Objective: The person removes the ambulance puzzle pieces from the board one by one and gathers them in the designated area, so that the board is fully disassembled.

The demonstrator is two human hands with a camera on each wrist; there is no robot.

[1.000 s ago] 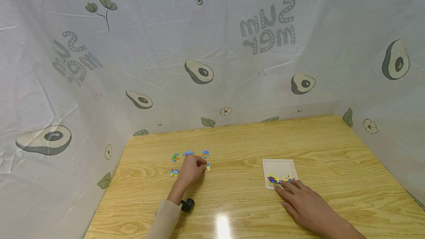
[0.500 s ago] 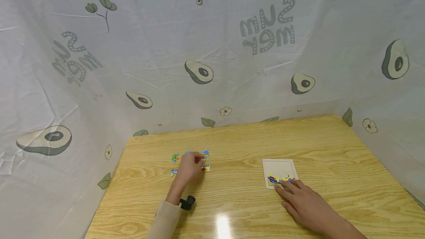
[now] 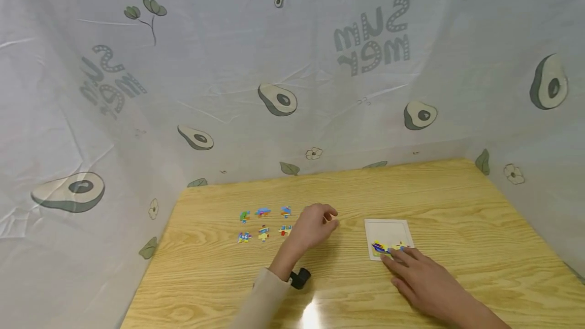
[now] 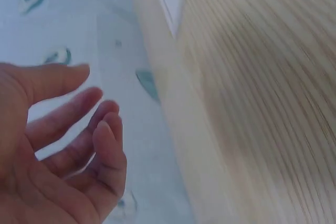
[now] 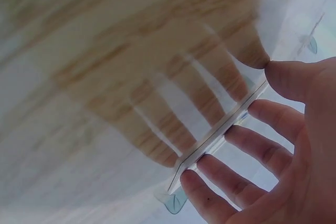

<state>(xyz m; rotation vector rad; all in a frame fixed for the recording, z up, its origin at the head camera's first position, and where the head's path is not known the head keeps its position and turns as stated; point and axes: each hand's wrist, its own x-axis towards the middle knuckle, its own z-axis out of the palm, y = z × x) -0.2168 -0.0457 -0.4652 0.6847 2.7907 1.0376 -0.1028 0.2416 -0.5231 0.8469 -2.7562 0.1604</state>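
Observation:
My left hand [image 3: 313,225] hovers over the table between the loose jigsaw pieces and the white puzzle tray [image 3: 386,227]. Its fingers are loosely bent, and the left wrist view shows a gap between thumb and fingertips with nothing held in that hand [image 4: 68,145]. The right hand [image 3: 425,278] rests its extended fingers on the tray's near edge. From the right wrist, the fingertips of that hand [image 5: 294,150] appear along the tray's thin edge [image 5: 210,142]. Colourful fitted pieces [image 3: 379,248] lie along the tray's near side, partly hidden by the right fingers.
Several loose jigsaw pieces [image 3: 263,233] lie in two rows on the wooden table [image 3: 210,268], left of the left hand. A black wrist camera [image 3: 300,278] sits on the left wrist. A patterned white curtain [image 3: 228,90] surrounds the table's back and sides.
My left hand has moved right, away from over the loose pieces, uncovering those it hid. The right hand stays on the tray. The head view has shifted slightly.

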